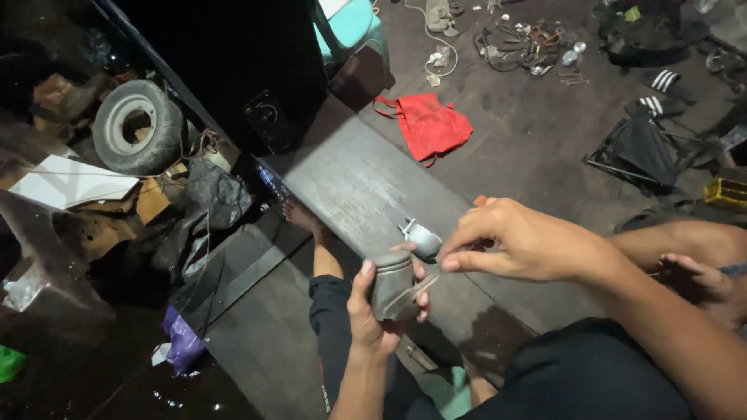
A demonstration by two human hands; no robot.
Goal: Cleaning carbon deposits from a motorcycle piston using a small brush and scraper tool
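We are wrapping the fingers of our left hand (372, 305) tightly around a grey metal piston (391, 284), thumb along its side. Our right hand (520, 239) is pinching a thin strip (424, 283) against the piston's wall between closed fingertips, while a small grey part (423, 238) is lying just beyond them on the dark board (350, 183).

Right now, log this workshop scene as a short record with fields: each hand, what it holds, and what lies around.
left hand: wrapped around a grey metal cylinder, held upright over the lap
right hand: pinching a thin metal strip against the cylinder's side
behind the cylinder: small silvery part on a grey board
floor, ahead: red cloth bag, tangle of cables, striped sandals
left side: small wheel with tyre, purple bag
light: dim, fine detail unclear
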